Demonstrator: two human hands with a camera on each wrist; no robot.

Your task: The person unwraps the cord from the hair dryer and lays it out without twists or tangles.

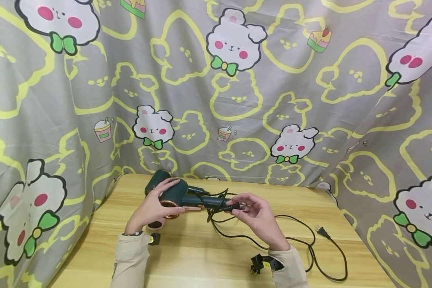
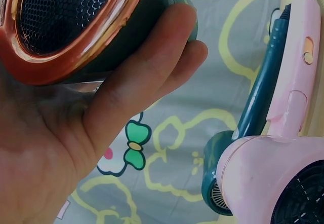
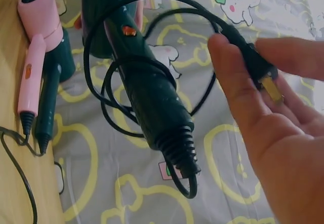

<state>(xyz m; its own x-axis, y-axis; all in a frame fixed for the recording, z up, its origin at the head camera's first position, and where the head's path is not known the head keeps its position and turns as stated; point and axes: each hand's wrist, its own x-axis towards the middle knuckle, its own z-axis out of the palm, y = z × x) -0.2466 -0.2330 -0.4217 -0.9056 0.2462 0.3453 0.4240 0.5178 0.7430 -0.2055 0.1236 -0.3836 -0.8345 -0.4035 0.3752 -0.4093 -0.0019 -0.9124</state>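
Note:
A dark green hair dryer [image 1: 180,191] with a copper ring hangs raised over the table, its handle towards the right. My left hand [image 1: 153,208] grips it round the head; the left wrist view shows the copper-rimmed mesh grille [image 2: 66,16] above the palm. At the handle's end, my right hand [image 1: 257,218] pinches the black plug [image 3: 259,64] between thumb and fingers. Its black cord [image 3: 147,62] loops loosely round the handle. Behind these lie a pink hair dryer [image 3: 35,64] and a second dark green hair dryer [image 3: 46,100], side by side.
Black cords trail over the wooden table [image 1: 198,260] to the right, where another plug [image 1: 322,232] lies. A grey patterned curtain [image 1: 198,88] surrounds the table's back and sides. Small black devices [image 1: 261,264] sit at the wrists.

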